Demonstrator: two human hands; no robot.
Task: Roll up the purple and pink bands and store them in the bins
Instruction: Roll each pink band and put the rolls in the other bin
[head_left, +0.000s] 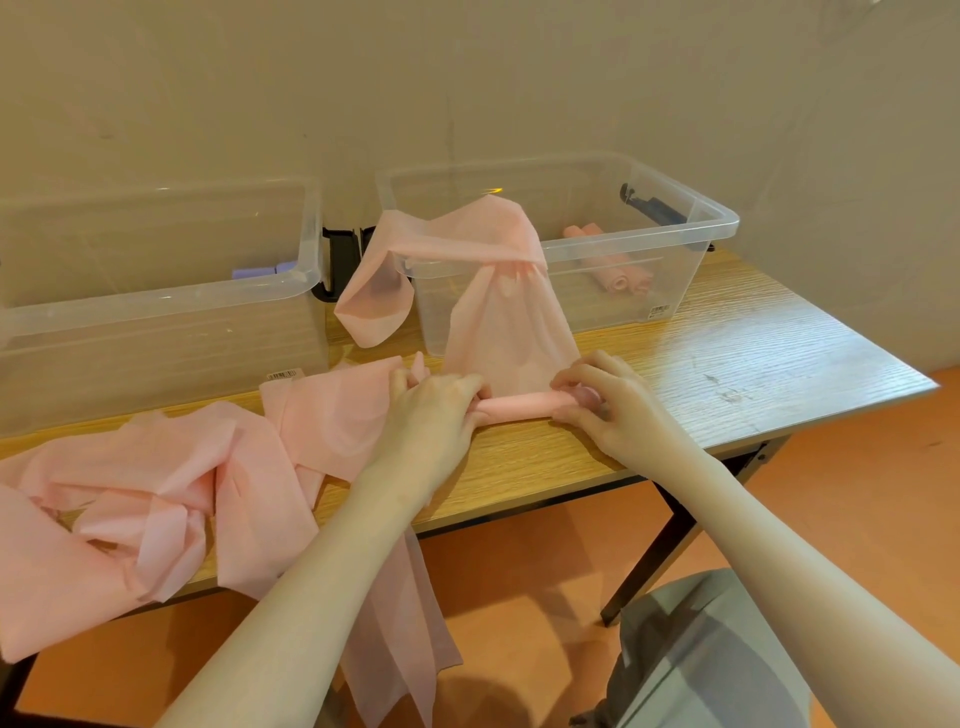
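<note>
- Left hand (441, 410) and right hand (608, 405), fingers curled, pinch the ends of a pink roll (524, 404) on the counter (727, 353), mid-frame.
- Two bins (675, 208); the left bin (156, 312) hides purple rolls (260, 271), count unclear.
- Loose bands (156, 493) cut off lower left.

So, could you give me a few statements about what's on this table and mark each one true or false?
1. Both hands, left hand and right hand, grip a pink roll. True.
2. The right-hand bin holds purple rolls. False: it holds rolled pink bands.
3. The band being rolled drapes over that bin's front rim. True.
4. The wooden table carries three bins. False: two, counting the left-hand bin.
5. Loose pink bands lie at the table's left. True.
</note>
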